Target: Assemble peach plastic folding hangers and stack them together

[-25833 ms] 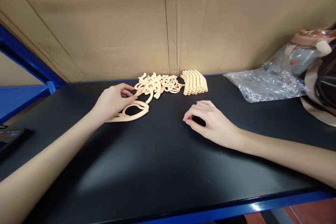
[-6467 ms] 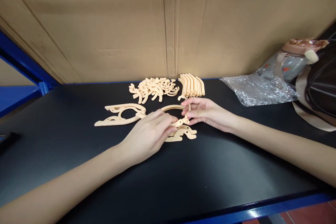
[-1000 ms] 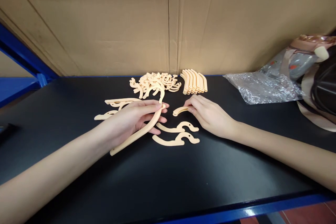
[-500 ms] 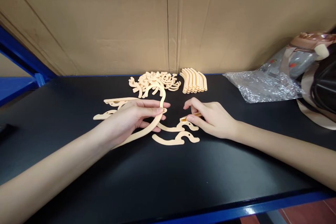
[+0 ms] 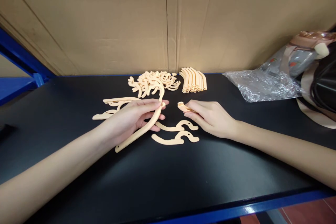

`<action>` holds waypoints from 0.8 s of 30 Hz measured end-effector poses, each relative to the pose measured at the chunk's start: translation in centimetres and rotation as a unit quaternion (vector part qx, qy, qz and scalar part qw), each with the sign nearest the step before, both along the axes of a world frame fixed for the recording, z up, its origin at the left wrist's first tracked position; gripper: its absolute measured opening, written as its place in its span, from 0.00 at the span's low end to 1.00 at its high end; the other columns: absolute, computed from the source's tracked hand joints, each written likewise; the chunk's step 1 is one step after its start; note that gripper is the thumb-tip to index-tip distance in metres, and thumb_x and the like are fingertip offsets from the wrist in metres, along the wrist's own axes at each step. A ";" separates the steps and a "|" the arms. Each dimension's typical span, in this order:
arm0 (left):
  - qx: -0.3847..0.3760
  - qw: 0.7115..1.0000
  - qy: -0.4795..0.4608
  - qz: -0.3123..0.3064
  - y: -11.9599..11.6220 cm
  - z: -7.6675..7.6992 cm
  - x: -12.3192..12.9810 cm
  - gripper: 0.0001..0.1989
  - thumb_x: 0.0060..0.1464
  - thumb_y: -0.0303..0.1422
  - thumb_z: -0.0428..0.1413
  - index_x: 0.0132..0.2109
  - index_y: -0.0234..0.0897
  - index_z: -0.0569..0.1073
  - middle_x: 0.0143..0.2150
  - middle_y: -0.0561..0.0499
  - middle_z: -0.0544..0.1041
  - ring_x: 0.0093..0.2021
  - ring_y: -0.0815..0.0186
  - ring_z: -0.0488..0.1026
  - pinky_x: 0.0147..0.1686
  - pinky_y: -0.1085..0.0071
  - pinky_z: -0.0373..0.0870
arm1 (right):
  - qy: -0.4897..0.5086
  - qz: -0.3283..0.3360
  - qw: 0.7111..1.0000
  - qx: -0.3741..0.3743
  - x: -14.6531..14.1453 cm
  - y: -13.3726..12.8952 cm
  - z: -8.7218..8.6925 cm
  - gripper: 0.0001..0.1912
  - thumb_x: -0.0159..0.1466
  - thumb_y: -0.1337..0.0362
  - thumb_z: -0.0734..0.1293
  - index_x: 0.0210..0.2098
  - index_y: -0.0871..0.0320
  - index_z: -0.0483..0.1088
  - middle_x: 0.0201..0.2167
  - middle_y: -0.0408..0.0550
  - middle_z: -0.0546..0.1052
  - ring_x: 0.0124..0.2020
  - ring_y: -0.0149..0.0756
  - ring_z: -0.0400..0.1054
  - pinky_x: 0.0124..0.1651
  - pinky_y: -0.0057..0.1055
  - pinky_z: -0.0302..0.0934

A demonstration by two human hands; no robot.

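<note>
Left hand point(image 5: 136, 115) grasps a curved hanger arm point(image 5: 147, 127); right hand point(image 5: 210, 117) pinches a short piece point(image 5: 183, 107).
Its tip, earlier overlapping the hooked parts point(image 5: 173, 142) between the hands, now shows clear.

Head-worn view, forward and down over tabletop point(image 5: 178, 175); right edge perhaps cropped.

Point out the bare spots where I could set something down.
Bare: the near table, between the two loose pieces and the blue edge; also between the bag and right arm. Crowded: the back middle, with pile and stack, and around the left hand.
</note>
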State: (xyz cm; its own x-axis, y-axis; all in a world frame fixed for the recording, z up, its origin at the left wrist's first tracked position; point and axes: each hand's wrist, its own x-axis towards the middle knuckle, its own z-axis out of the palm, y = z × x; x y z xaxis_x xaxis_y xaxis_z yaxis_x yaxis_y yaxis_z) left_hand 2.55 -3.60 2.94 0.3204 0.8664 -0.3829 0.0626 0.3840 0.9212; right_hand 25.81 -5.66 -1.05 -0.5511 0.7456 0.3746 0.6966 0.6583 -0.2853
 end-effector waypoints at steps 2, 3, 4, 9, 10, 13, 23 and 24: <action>-0.006 1.000 -0.006 -0.017 0.0 -0.1 0.0 0.09 0.56 0.27 0.58 0.44 0.36 0.80 0.42 0.46 0.76 0.33 0.65 0.75 0.22 0.72 0.80 | -0.005 -0.009 1.000 -0.027 0.0 0.0 0.2 0.15 0.73 0.56 0.51 0.36 0.56 0.61 0.30 0.43 0.70 0.26 0.30 0.62 0.30 0.27 0.54; -0.006 1.000 -0.008 -0.027 -0.1 -0.1 -0.1 0.09 0.56 0.27 0.58 0.44 0.36 0.79 0.44 0.45 0.76 0.33 0.65 0.76 0.22 0.72 0.80 | -0.003 -0.014 0.999 -0.047 0.0 0.0 0.2 0.15 0.73 0.55 0.51 0.39 0.56 0.61 0.30 0.42 0.71 0.26 0.30 0.63 0.30 0.27 0.54; -0.006 0.999 -0.008 -0.036 -0.1 -0.2 -0.1 0.09 0.56 0.27 0.58 0.45 0.36 0.79 0.45 0.45 0.76 0.34 0.64 0.76 0.22 0.71 0.80 | 0.000 -0.016 0.998 -0.068 0.0 0.0 0.3 0.14 0.72 0.54 0.51 0.43 0.56 0.60 0.29 0.41 0.71 0.25 0.29 0.63 0.30 0.27 0.54; -0.007 0.999 -0.013 -0.051 -0.3 -0.4 -0.2 0.09 0.57 0.28 0.57 0.45 0.36 0.78 0.51 0.44 0.75 0.35 0.62 0.78 0.22 0.71 0.80 | -0.020 0.000 0.996 -0.086 0.0 -0.2 0.3 0.15 0.72 0.52 0.51 0.40 0.56 0.60 0.25 0.38 0.70 0.21 0.29 0.60 0.27 0.27 0.52; -0.004 0.999 -0.015 -0.045 -0.3 -0.4 -0.2 0.09 0.57 0.28 0.57 0.45 0.35 0.77 0.52 0.44 0.75 0.34 0.63 0.78 0.21 0.71 0.79 | -0.029 0.001 0.997 -0.071 0.0 -0.2 0.2 0.16 0.72 0.52 0.51 0.39 0.56 0.61 0.26 0.39 0.70 0.22 0.29 0.60 0.27 0.27 0.51; 0.004 1.000 -0.017 -0.023 -0.3 -0.2 0.0 0.09 0.58 0.28 0.56 0.45 0.35 0.77 0.51 0.44 0.75 0.30 0.65 0.78 0.20 0.71 0.79 | -0.045 0.001 0.998 -0.032 0.0 0.0 0.2 0.18 0.73 0.54 0.50 0.37 0.57 0.63 0.28 0.42 0.71 0.26 0.30 0.62 0.29 0.28 0.52; -0.009 0.997 -0.015 -0.077 -0.5 -0.2 0.0 0.10 0.59 0.31 0.56 0.47 0.38 0.77 0.33 0.49 0.77 0.29 0.66 0.77 0.20 0.74 0.78 | -0.074 0.041 0.996 0.025 0.0 0.2 0.3 0.20 0.73 0.56 0.52 0.41 0.59 0.71 0.31 0.45 0.72 0.32 0.32 0.64 0.35 0.28 0.55; -0.007 0.996 -0.013 -0.087 -0.6 -0.2 0.0 0.10 0.59 0.32 0.57 0.48 0.38 0.77 0.32 0.49 0.77 0.29 0.66 0.77 0.20 0.74 0.78 | -0.073 0.040 0.996 0.025 0.0 0.2 0.3 0.19 0.72 0.55 0.53 0.40 0.59 0.71 0.31 0.45 0.72 0.31 0.31 0.64 0.34 0.28 0.55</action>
State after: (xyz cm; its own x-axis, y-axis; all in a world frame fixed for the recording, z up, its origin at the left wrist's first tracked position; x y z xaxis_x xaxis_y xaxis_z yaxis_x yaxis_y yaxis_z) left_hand 2.59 -4.17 2.73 0.4751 0.7913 -0.3849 0.1059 0.3828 0.9177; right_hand 25.84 -5.49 -0.78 -0.6597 0.6792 0.3217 0.6729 0.7245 -0.1495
